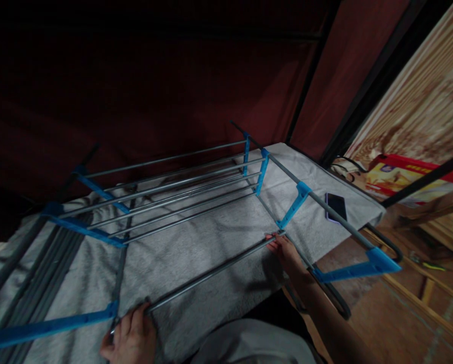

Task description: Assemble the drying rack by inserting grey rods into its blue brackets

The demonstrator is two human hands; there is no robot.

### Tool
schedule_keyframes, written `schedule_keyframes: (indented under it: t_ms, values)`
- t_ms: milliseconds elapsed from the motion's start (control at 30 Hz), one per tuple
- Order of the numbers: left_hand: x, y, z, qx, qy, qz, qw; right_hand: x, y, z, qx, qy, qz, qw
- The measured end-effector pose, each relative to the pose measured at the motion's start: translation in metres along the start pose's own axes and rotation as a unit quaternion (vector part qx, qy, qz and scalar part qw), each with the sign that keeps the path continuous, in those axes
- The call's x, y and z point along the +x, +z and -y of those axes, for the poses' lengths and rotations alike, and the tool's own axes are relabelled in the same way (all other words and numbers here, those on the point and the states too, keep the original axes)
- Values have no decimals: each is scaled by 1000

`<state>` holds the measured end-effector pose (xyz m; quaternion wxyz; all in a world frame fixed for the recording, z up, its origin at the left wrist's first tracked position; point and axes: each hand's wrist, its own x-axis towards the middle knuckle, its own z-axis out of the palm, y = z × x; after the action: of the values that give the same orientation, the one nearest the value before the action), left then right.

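Observation:
A partly built rack of grey metal tubes and blue plastic brackets lies across a grey cloth [181, 253]. A loose-looking metal tube [214, 271] spans the front between my hands. My left hand [132, 336] is closed round its left end, close to a left blue bracket [59, 325]. My right hand [283, 248] pinches the right end, just below the lower end of a right blue bracket [292, 207]. Whether either tube end touches a bracket I cannot tell. Several parallel rods [181, 197] join the brackets behind it.
Several spare grey tubes [46, 273] lie bundled on the cloth at left. A phone [336, 207] rests at right, beneath a long side tube [324, 207]. A red and yellow package [411, 177] stands beyond. Dark red panels [154, 91] rise behind the rack.

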<state>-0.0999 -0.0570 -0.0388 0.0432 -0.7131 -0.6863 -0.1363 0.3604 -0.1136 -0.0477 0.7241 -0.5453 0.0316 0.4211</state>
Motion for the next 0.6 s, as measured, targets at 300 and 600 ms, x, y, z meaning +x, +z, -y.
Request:
schedule_keyframes:
  t_ms: [300,600]
  values:
    - [0,-6,-2,-18,-30,9,999,1,0,0,-17,-4,-4,1000]
    - [-6,-19,3,-21,-7,46,999,2,-1,-2,-24,-2,3,1000]
